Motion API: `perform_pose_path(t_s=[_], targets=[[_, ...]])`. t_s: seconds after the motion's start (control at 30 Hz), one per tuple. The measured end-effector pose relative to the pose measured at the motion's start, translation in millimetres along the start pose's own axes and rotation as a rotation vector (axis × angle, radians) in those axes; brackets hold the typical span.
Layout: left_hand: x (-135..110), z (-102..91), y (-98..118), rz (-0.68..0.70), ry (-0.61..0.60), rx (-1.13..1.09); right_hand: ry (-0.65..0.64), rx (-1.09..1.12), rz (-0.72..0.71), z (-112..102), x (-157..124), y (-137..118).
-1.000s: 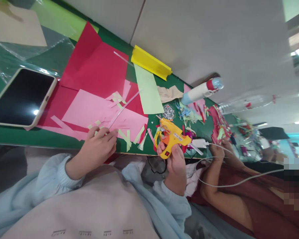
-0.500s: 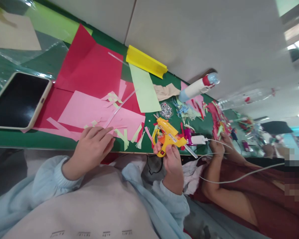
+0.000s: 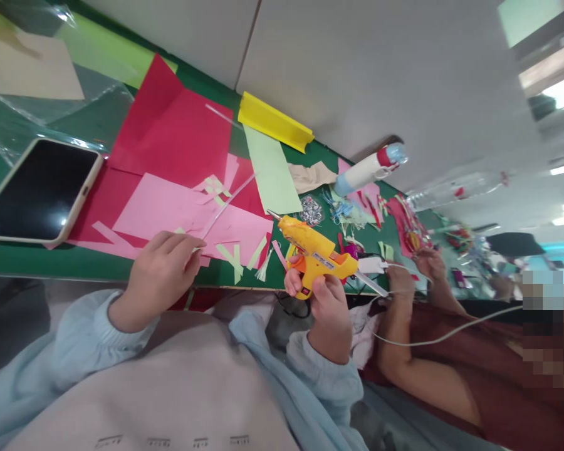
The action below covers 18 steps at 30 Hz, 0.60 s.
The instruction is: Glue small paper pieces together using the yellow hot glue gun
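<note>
My right hand (image 3: 326, 307) is closed round the handle of a yellow glue gun (image 3: 313, 252), whose nozzle points up and left over the green table (image 3: 37, 263). A white cord (image 3: 432, 341) trails from the gun to the right. My left hand (image 3: 162, 272) rests at the table's near edge, its fingers pinched on a pale green paper strip (image 3: 195, 249) lying on pink paper (image 3: 169, 210). A clear glue stick (image 3: 230, 200) lies slanted across the pink and red sheets.
A tablet (image 3: 40, 188) lies at the left. Red paper (image 3: 178, 134), a light green sheet (image 3: 270, 169), a yellow folded card (image 3: 272, 122) and a white bottle (image 3: 369, 169) sit further back. Paper scraps litter the right, where another person's hands (image 3: 418, 269) work.
My right hand has tipped the glue gun so its nozzle swings up and to the left. My left hand has drawn back slightly to the near edge, pinching the strip.
</note>
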<state>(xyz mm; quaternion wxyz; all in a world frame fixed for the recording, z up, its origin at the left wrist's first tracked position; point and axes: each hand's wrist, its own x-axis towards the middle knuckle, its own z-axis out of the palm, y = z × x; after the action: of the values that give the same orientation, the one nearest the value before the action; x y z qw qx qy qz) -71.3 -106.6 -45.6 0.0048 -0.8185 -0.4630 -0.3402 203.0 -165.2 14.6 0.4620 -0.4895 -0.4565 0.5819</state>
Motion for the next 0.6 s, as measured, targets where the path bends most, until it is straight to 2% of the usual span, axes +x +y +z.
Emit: perform_pose_path(t_s=[0.4,0.6], targets=[[3.4,-7.6,-6.6,-0.051,0.003,-0.016,0.164,-0.057,-0.053,0.8,0.3,-26.3],[-2.3,-7.2,-8.6,-0.156,-0.097,-0.002,0.196,-0.066,-0.076,3.1,0.7,-30.6]])
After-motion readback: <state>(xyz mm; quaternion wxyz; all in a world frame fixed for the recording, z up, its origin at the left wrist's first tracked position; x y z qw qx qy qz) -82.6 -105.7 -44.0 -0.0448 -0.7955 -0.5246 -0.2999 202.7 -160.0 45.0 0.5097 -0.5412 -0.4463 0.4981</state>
